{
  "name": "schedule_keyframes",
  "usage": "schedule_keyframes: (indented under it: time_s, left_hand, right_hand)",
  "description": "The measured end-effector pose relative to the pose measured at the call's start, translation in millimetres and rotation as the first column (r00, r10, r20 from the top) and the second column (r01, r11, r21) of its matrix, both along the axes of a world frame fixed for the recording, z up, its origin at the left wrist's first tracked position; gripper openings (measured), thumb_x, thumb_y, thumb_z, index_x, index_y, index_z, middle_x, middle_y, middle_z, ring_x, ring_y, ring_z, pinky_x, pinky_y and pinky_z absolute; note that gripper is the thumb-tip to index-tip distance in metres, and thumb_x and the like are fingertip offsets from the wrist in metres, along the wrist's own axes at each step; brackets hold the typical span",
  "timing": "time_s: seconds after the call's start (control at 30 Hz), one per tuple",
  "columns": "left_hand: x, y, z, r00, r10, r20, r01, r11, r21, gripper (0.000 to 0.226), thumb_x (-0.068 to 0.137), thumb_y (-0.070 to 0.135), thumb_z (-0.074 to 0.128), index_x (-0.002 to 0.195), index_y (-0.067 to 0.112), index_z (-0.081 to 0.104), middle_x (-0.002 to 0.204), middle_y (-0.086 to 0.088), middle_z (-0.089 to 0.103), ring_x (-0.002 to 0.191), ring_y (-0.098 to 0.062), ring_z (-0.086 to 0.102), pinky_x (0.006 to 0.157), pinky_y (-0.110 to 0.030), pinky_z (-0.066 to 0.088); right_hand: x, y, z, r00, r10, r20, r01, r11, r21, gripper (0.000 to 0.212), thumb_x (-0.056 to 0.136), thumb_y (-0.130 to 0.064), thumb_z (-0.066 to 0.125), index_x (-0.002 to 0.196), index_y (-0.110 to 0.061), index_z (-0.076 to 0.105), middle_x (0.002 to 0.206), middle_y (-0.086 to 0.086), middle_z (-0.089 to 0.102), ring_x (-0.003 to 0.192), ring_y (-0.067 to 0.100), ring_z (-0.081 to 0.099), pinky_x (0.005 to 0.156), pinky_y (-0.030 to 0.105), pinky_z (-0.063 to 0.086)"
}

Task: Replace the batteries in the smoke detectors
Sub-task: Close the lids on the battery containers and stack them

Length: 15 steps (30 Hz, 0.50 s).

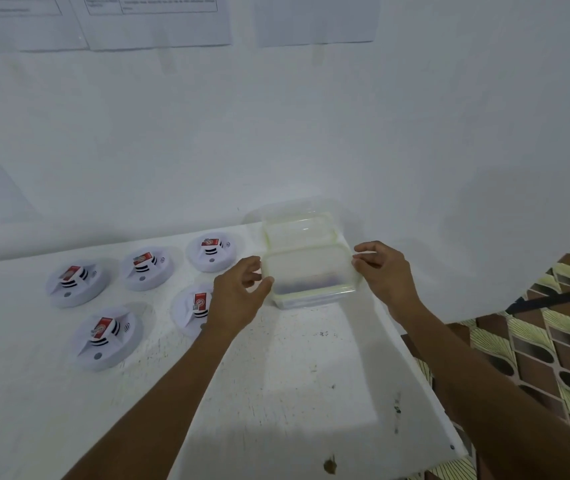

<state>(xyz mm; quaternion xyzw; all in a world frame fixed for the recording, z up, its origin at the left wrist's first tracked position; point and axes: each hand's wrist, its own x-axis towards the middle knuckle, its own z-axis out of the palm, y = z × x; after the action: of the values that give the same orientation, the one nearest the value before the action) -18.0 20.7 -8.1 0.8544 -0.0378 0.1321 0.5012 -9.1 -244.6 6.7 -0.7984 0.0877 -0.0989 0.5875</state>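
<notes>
Several round white smoke detectors lie on the white table [294, 375], each with a red battery on top: one at the far left [76, 282], one in front [105, 337], one in the back middle [146, 266], one further right [211, 251]. Another detector [191, 308] is partly hidden behind my left hand [238, 296]. A lidded translucent plastic container [309, 275] stands near the wall. My left hand touches its left edge and my right hand [382, 271] its right edge, fingers spread on the lid rim. A second translucent container [297, 225] sits right behind it.
A white wall rises directly behind the table, with printed paper sheets [159, 20] taped high up. The table's right edge [425, 386] drops off to a patterned brown and yellow floor [536, 341].
</notes>
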Motion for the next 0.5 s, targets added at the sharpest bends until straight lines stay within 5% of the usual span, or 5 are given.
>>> schedule_keyframes:
  time_s: [0.27, 0.37, 0.43, 0.5]
  left_hand:
    - [-1, -7, 0, 0.997, 0.042, -0.057, -0.044, 0.998, -0.037, 0.042, 0.089, 0.017, 0.067, 0.130, 0.014, 0.058, 0.128, -0.002, 0.064, 0.091, -0.003, 0.063, 0.067, -0.001, 0.046]
    - [3, -4, 2, 0.997, -0.060, -0.053, 0.064, 0.996, 0.067, 0.050, 0.086, 0.030, 0.071, 0.131, 0.018, 0.054, 0.143, -0.002, 0.050, 0.113, -0.010, 0.057, 0.089, -0.017, 0.049]
    - [5, -5, 4, 0.982, -0.164, -0.094, 0.179, 0.967, 0.179, 0.070, 0.079, 0.048, 0.073, 0.139, 0.025, 0.045, 0.156, 0.004, 0.030, 0.138, -0.013, 0.035, 0.109, -0.030, 0.035]
    - [6, -8, 6, 0.954, -0.253, -0.161, 0.290, 0.916, 0.277, 0.089, 0.071, 0.060, 0.073, 0.145, 0.028, 0.035, 0.161, 0.008, 0.015, 0.145, -0.009, 0.018, 0.112, -0.029, 0.023]
  right_hand:
    - [-3, 8, -3, 0.999, -0.032, 0.011, 0.033, 0.996, -0.081, 0.017, 0.092, -0.018, 0.061, 0.106, -0.027, 0.063, 0.098, -0.001, 0.073, 0.078, 0.010, 0.064, 0.067, 0.024, 0.048]
    - [4, -3, 3, 0.992, 0.128, -0.020, -0.130, 0.982, -0.135, 0.028, 0.090, -0.025, 0.069, 0.115, -0.033, 0.061, 0.118, -0.009, 0.067, 0.095, 0.008, 0.065, 0.076, 0.025, 0.051]
    - [7, -9, 6, 0.942, 0.329, -0.072, -0.336, 0.920, -0.203, 0.047, 0.081, -0.036, 0.078, 0.123, -0.042, 0.058, 0.137, -0.017, 0.052, 0.117, 0.002, 0.055, 0.089, 0.026, 0.050]
    - [10, -11, 7, 0.869, 0.477, -0.133, -0.492, 0.806, -0.328, 0.073, 0.069, -0.044, 0.085, 0.132, -0.049, 0.048, 0.151, -0.021, 0.035, 0.131, -0.002, 0.040, 0.101, 0.026, 0.043]
